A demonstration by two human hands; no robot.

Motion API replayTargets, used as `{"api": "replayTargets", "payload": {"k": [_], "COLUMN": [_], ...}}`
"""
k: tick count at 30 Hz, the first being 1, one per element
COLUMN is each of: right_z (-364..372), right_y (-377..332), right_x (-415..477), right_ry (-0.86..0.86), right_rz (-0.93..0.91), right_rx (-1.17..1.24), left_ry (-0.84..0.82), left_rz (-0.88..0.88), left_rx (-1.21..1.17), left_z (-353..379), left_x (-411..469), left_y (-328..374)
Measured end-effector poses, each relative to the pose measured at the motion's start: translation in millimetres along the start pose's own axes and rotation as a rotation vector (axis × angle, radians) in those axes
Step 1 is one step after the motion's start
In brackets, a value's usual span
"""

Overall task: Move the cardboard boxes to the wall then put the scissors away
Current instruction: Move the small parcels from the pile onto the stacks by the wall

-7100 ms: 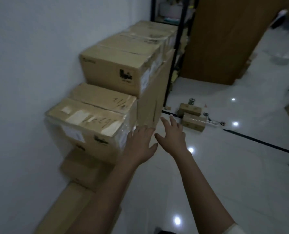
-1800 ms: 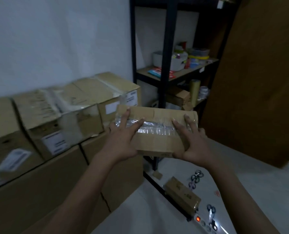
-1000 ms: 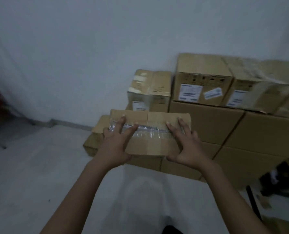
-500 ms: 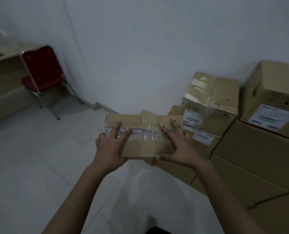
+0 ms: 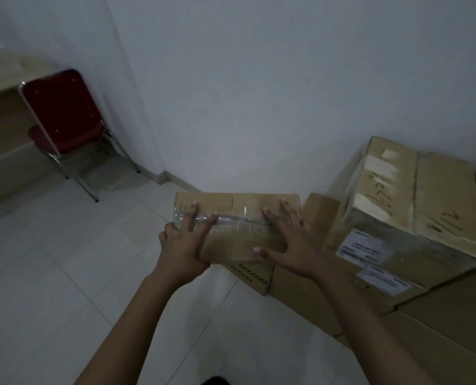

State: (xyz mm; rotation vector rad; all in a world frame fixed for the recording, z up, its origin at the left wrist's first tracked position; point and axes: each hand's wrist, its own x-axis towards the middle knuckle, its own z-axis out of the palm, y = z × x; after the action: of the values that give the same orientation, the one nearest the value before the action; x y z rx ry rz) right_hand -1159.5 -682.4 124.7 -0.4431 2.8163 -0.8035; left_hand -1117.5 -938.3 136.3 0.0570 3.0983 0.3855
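Head view. The small cardboard box (image 5: 237, 237) is held level between both hands, near the wall (image 5: 259, 93) and over the end of a low carton (image 5: 252, 275) on the tiled floor (image 5: 64, 273). Whether the two touch cannot be told. The box is closed, with clear tape along its top seam; its contents are not visible.

The left hand (image 5: 184, 248) grips the box's left end, fingers spread on the top and the thumb laid across the tape. The right hand (image 5: 292, 245) grips the right end, fingers spread on the top and the thumb at the near edge.

Just right of the held box, a taped carton (image 5: 414, 207) with handwriting and white labels sits on larger flat cartons (image 5: 453, 315). All are sealed.

A red chair (image 5: 61, 115) stands well apart, at far left.
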Motion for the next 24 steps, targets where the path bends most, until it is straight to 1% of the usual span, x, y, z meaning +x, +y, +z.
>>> {"api": "replayTargets", "payload": {"k": [6, 9, 12, 15, 18, 20, 24], "right_z": [25.1, 31.9, 39.0, 60.4, 87.9, 109.7, 140.7], "right_y": [14.5, 16.9, 20.1, 41.8, 67.3, 90.1, 130.5], "right_x": [91.8, 142.4, 185.6, 222.6, 244.7, 255.2, 277.1], "right_ry": [-0.061, -0.112, -0.124, -0.101, -0.092, -0.101, -0.14], "right_rz": [0.033, 0.096, 0.179, 0.199, 0.246, 0.277, 0.281], "right_rx": [0.0, -0.036, -0.042, -0.023, -0.004, 0.023, 0.016], "left_ry": [-0.022, -0.04, -0.104, -0.135, -0.159, -0.203, -0.266], "left_rz": [-0.008, 0.009, 0.022, 0.06, 0.041, 0.042, 0.041], "left_rx": [-0.061, -0.082, -0.096, -0.119, -0.173, -0.187, -0.221], "left_z": [30.1, 46.5, 61.8, 85.2, 116.4, 145.5, 202.9], "left_x": [77.7, 128.9, 174.8, 214.1, 239.3, 251.1, 269.5], "left_y": [-44.7, -64.9, -82.0, -98.1, -108.7, -112.3, -117.6]}}
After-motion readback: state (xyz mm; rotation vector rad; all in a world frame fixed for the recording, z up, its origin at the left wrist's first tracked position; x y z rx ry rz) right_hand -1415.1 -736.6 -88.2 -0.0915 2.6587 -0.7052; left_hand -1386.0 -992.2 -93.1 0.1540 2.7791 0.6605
